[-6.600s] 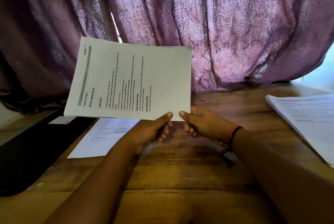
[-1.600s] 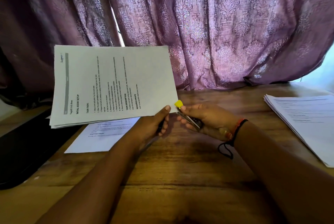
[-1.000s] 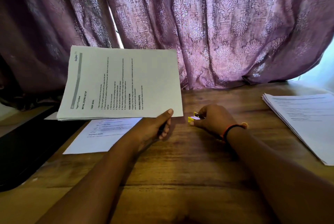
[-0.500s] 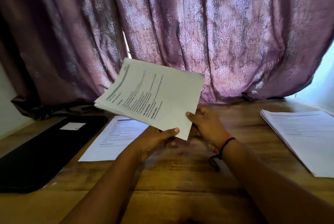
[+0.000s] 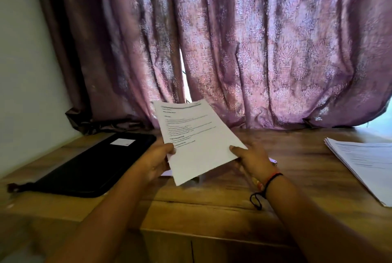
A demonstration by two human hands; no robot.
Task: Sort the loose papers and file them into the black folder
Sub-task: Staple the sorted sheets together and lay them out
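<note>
I hold a thin set of printed papers [image 5: 197,137] up over the middle of the wooden table [image 5: 212,209], its text end pointing away from me. My left hand [image 5: 156,162] pinches its left edge, thumb on top. My right hand [image 5: 252,160] grips its right edge the same way. The black folder [image 5: 95,163] lies shut on the table to the left, with a small white label on it. A loose sheet under the held papers is mostly hidden; only a sliver shows at its near edge [image 5: 166,172].
A stack of printed papers [image 5: 364,163] lies at the table's right edge. A purple patterned curtain [image 5: 233,50] hangs right behind the table, and a white wall [image 5: 25,72] stands at the left. Part of a pen [image 5: 273,160] peeks out behind my right hand.
My right hand put the yellow-tipped pen down and took hold of the papers' right edge. The papers turned from sideways to text end away from me and came lower. My view rose.
</note>
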